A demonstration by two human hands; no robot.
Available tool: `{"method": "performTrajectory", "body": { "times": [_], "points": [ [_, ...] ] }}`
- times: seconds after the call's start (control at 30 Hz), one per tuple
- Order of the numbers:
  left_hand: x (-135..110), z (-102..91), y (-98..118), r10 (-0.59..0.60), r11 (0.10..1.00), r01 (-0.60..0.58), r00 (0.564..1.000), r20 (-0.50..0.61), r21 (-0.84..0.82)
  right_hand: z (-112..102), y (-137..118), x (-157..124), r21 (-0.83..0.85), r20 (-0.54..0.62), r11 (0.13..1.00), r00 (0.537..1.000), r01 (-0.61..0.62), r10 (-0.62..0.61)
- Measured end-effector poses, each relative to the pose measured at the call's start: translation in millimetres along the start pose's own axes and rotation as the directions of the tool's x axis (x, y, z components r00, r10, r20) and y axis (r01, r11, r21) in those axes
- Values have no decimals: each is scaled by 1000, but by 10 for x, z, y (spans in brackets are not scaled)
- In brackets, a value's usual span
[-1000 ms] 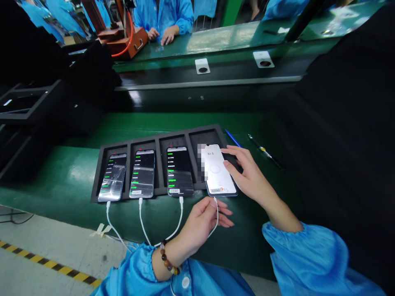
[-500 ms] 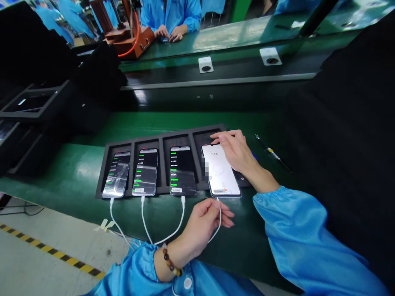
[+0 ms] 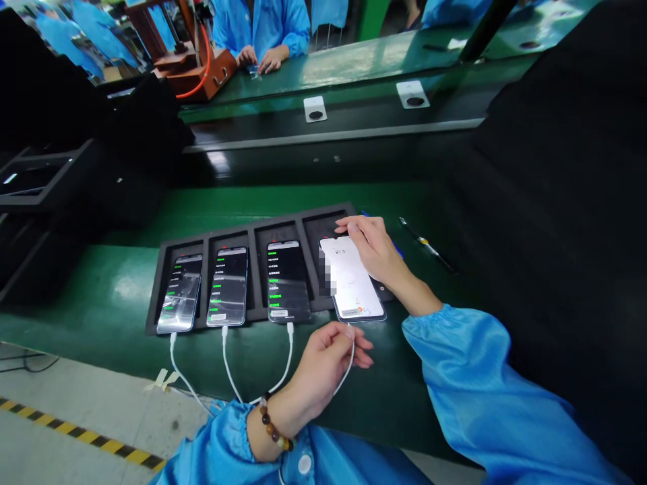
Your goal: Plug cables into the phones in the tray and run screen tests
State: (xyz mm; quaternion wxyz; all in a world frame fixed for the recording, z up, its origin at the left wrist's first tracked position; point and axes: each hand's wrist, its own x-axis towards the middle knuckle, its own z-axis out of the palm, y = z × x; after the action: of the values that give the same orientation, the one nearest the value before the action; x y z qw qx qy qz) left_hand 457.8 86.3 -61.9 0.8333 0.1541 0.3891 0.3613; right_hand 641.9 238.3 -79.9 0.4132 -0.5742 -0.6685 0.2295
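White-screened phone [image 3: 354, 293] over the right end of the tray [image 3: 251, 269], near the front edge of the tabletop [image 3: 384, 391], long axis front to back. Left hand [image 3: 326, 357] just below, pinching white cable [image 3: 345, 377]; right hand [image 3: 375, 252] across upper right corner, fingers loosely extended, contact unclear.

Left grip [image 3: 328, 353] pinched, thumb against finger; right grip [image 3: 373, 248] loose, fingers pointing left.

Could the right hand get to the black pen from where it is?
Probably yes: the black pen lies near the right hand on the table, with seemingly only a flat-lying blue pen between them.
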Motion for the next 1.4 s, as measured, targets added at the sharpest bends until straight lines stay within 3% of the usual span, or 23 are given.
{"method": "performTrajectory", "body": {
  "times": [0.27,0.4,0.63,0.9,1.17,1.4],
  "points": [
    [18,-30,2,10,1000,-9,1000,30,-23,-104,87,-393,45,68,990,988,136,-139],
    [19,-36,0,10,1000,-10,1000,27,-21,-140,27,-470,68,96,996,993,62,-69],
    [23,-30,3,-2,1000,2,1000,30,-22,-338,107,-582,287,191,940,973,-184,132],
    [15,-13,18,-7,1000,7,1000,26,-6,-317,54,-652,113,193,993,981,-32,10],
    [6,-4,46,-4,1000,4,1000,25,-12,-407,36,-645,231,248,960,963,-161,102],
    [29,-35,-5,28,999,-29,998,57,15,-584,-17,-648,232,393,961,918,-153,51]
  ]
}}
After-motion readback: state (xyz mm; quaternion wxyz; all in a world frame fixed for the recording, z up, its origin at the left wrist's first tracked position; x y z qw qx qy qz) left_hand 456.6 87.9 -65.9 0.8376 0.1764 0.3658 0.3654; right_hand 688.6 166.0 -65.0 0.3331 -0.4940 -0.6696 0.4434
